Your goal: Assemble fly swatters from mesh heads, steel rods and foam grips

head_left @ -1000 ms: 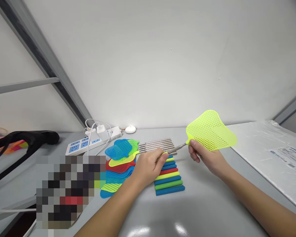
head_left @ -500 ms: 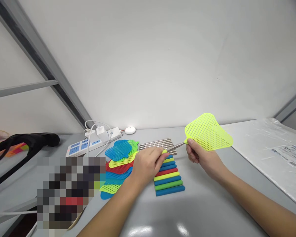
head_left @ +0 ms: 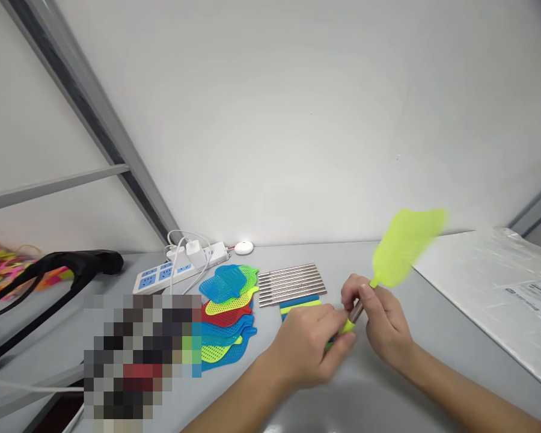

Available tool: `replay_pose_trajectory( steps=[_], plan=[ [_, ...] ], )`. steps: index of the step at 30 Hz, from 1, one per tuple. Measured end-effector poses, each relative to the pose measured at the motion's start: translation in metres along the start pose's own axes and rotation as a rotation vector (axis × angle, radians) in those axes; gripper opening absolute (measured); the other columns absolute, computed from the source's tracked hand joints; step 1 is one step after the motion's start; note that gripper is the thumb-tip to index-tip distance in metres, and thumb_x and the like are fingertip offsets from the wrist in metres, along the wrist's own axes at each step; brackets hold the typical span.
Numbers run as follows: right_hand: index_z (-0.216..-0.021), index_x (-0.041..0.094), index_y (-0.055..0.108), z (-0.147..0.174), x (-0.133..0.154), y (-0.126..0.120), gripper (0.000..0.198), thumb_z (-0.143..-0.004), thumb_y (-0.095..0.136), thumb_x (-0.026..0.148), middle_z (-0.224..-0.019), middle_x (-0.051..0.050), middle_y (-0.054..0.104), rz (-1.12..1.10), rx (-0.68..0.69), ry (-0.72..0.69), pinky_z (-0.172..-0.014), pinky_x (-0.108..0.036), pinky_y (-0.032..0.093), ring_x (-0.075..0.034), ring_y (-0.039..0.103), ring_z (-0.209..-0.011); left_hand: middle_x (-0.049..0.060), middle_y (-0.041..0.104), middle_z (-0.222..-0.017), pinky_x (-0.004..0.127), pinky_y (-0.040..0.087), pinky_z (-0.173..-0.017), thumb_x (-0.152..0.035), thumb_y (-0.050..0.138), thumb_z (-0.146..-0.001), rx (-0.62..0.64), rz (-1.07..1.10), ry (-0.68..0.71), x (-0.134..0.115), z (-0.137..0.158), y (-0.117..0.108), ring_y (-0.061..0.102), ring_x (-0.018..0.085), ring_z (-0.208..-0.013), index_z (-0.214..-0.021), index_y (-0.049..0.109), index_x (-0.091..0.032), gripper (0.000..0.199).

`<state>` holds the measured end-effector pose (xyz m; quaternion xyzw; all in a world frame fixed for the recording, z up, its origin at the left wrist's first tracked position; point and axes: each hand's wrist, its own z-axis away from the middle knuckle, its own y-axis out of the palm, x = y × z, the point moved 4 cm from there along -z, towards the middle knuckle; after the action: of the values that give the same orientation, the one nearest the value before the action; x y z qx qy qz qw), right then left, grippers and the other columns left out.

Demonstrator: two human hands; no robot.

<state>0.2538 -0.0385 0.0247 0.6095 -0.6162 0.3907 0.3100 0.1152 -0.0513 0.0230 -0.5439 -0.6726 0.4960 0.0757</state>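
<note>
A yellow fly swatter (head_left: 404,245) is held between both hands, its head tilted up to the right and blurred. My left hand (head_left: 306,344) is closed around its yellow handle grip (head_left: 348,327). The fingers of my right hand (head_left: 386,325) pinch the metal rod (head_left: 356,310) just below the head. Behind my left hand lie coloured handle grips (head_left: 300,305), mostly covered by it. Several metal rods (head_left: 293,284) lie side by side beyond them. To the left, loose perforated swatter heads (head_left: 229,317) in blue, red, yellow and green overlap in a pile.
A white power strip (head_left: 180,268) with plugs and cables stands at the back left, beside a small white round device (head_left: 244,248). A black frame-like object (head_left: 79,264) is at far left. A white wrapped panel (head_left: 491,270) lies on the right. A wall closes off the back.
Both hands have moved nearer to me, the left also rightward, bringing the swatter off the row of grips. Its head has turned more upright, and the hands are closer together.
</note>
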Motion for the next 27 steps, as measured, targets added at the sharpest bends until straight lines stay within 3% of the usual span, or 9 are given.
replay_pose_trajectory(
  steps=[3, 6, 9, 12, 17, 21, 27],
  plan=[
    [-0.064, 0.02, 0.043, 0.001, 0.007, 0.001, 0.042, -0.101, 0.035, 0.039, -0.062, 0.001, 0.042, -0.142, 0.082, 0.038, -0.056, -0.029, 0.035, -0.013, 0.044, -0.058, 0.005, 0.058, -0.072, 0.031, 0.038, -0.062, -0.038, 0.039, -0.095, -0.058, 0.119, 0.027, 0.004, -0.002, -0.008, 0.053, 0.017, -0.065, -0.096, 0.064, -0.019, 0.032],
    [-0.062, 0.021, 0.038, 0.005, 0.005, 0.01, 0.045, -0.1, 0.035, 0.046, -0.056, 0.004, 0.036, -0.226, 0.335, 0.304, -0.046, -0.027, 0.031, -0.01, 0.039, -0.046, 0.006, 0.059, -0.076, 0.031, 0.042, -0.067, -0.056, 0.033, -0.095, -0.221, 0.367, -0.141, 0.015, -0.009, -0.019, 0.053, 0.018, -0.069, -0.097, 0.063, -0.018, 0.048],
    [-0.064, 0.021, 0.036, 0.01, 0.001, 0.017, 0.044, -0.098, 0.039, 0.05, -0.055, 0.007, 0.029, -0.159, 0.488, 0.48, -0.042, -0.024, 0.024, -0.008, 0.029, -0.045, 0.008, 0.062, -0.09, 0.033, 0.046, -0.077, -0.07, 0.044, -0.085, -0.24, 0.585, -0.253, 0.013, -0.023, -0.018, 0.057, 0.021, -0.083, -0.096, 0.061, -0.019, 0.055],
    [-0.066, 0.021, 0.036, 0.009, -0.003, 0.019, 0.044, -0.097, 0.041, 0.052, -0.056, 0.007, 0.03, -0.123, 0.525, 0.514, -0.045, -0.023, 0.024, -0.008, 0.028, -0.049, 0.006, 0.061, -0.087, 0.031, 0.047, -0.08, -0.062, 0.051, -0.086, -0.302, 0.749, -0.403, 0.012, -0.035, -0.013, 0.058, 0.02, -0.085, -0.087, 0.062, -0.019, 0.044],
    [-0.082, 0.021, 0.043, 0.008, -0.003, 0.024, 0.033, -0.097, 0.044, 0.05, -0.059, 0.007, 0.043, -0.21, 0.628, 0.606, -0.05, -0.024, 0.034, -0.007, 0.038, -0.045, 0.001, 0.053, -0.063, 0.026, 0.044, -0.061, -0.062, 0.042, -0.09, -0.685, 0.944, -0.698, 0.043, -0.027, -0.023, 0.051, 0.014, -0.06, -0.07, 0.061, -0.017, 0.053],
    [-0.088, 0.022, 0.048, 0.012, -0.003, 0.03, 0.035, -0.097, 0.04, 0.054, -0.058, 0.008, 0.033, -0.159, 0.606, 0.674, -0.05, -0.024, 0.034, -0.008, 0.031, -0.047, 0.002, 0.057, -0.065, 0.026, 0.042, -0.063, -0.064, 0.038, -0.091, -0.942, 0.962, -0.68, 0.073, -0.011, -0.036, 0.053, 0.013, -0.061, -0.071, 0.063, -0.016, 0.057],
    [-0.085, 0.021, 0.051, 0.012, -0.002, 0.036, 0.038, -0.097, 0.037, 0.055, -0.076, 0.002, 0.047, 0.104, 0.527, 0.516, -0.061, -0.025, 0.034, -0.012, 0.04, -0.068, 0.0, 0.051, -0.059, 0.027, 0.041, -0.063, -0.055, 0.031, -0.097, -0.977, 0.939, -0.652, 0.067, -0.005, -0.027, 0.049, 0.013, -0.058, -0.063, 0.054, -0.019, 0.055]
  ],
)
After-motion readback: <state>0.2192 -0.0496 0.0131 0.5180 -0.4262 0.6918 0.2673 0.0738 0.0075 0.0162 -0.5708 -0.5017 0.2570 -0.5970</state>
